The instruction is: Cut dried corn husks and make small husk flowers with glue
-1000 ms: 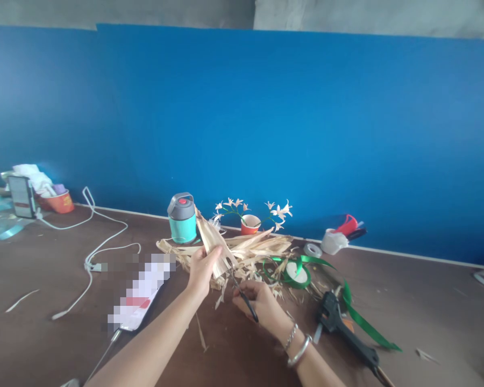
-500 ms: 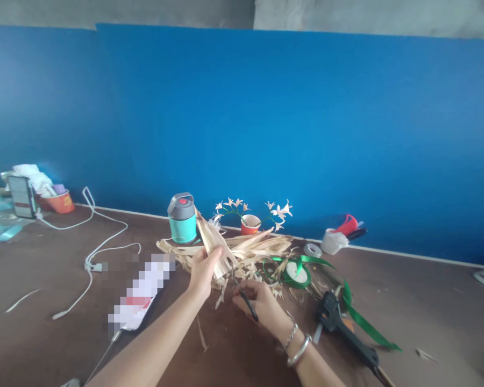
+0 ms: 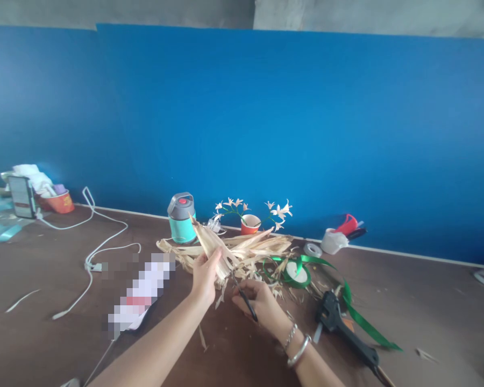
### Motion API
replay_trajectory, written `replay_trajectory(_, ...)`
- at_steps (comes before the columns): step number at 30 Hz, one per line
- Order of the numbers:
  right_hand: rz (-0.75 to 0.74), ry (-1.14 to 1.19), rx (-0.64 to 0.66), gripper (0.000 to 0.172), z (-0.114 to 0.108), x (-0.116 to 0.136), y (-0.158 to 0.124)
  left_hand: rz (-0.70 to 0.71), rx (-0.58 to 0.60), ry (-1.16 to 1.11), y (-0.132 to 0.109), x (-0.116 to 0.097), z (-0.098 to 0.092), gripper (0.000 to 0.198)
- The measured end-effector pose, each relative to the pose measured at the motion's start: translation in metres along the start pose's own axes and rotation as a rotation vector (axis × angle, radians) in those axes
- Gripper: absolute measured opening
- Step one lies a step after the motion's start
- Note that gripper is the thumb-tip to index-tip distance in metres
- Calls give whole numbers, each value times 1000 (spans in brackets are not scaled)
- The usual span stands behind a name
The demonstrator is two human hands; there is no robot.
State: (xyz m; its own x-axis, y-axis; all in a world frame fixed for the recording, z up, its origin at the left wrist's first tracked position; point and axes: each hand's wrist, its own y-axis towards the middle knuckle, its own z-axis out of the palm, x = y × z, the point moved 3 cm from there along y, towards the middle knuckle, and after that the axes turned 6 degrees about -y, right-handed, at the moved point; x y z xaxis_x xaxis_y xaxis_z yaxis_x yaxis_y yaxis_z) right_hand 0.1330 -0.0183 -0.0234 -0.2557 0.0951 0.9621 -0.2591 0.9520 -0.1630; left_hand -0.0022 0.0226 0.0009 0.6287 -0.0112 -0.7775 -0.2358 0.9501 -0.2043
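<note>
My left hand (image 3: pixel 205 274) is closed on a pale dried corn husk (image 3: pixel 210 239), pinching it between thumb and fingers with its pointed end tilted up and left. Dark-handled scissors (image 3: pixel 249 306) are in my right hand (image 3: pixel 262 303), their thin blades reaching the husk's lower edge. My fingers partly hide the handle. Behind and beneath both hands lies a heap of husks (image 3: pixel 266 246) with cut scraps around it. Just beyond stands an orange paper cup (image 3: pixel 250 226) with small white flowers (image 3: pixel 280 212) on green stems.
A teal lidded flask (image 3: pixel 183 226) stands left of the husks. To the right lie a green ribbon spool (image 3: pixel 297 273), a roll of tape (image 3: pixel 313 250) and a black glue gun (image 3: pixel 342 328). White cables (image 3: pixel 105 250) and a partly blurred phone (image 3: pixel 139 298) are on the left.
My left hand has shifted slightly right and the husk's upper tip has dropped a little lower and to the left. The right hand with the scissors stays almost in place.
</note>
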Motion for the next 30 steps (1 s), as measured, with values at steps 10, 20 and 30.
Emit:
replay_trajectory(10, 8, -3, -22, 26, 0, 1, -1, -11, -29, -9, -1, 2, 0, 34)
replay_trajectory(20, -15, -4, -32, 27, 3, 2, -1, -7, -117, -66, -5, 8, -2, 39)
replay_trajectory(30, -9, -21, -27, 27, 4, 2, -1, -21, -140, -74, -4, 13, -5, 37)
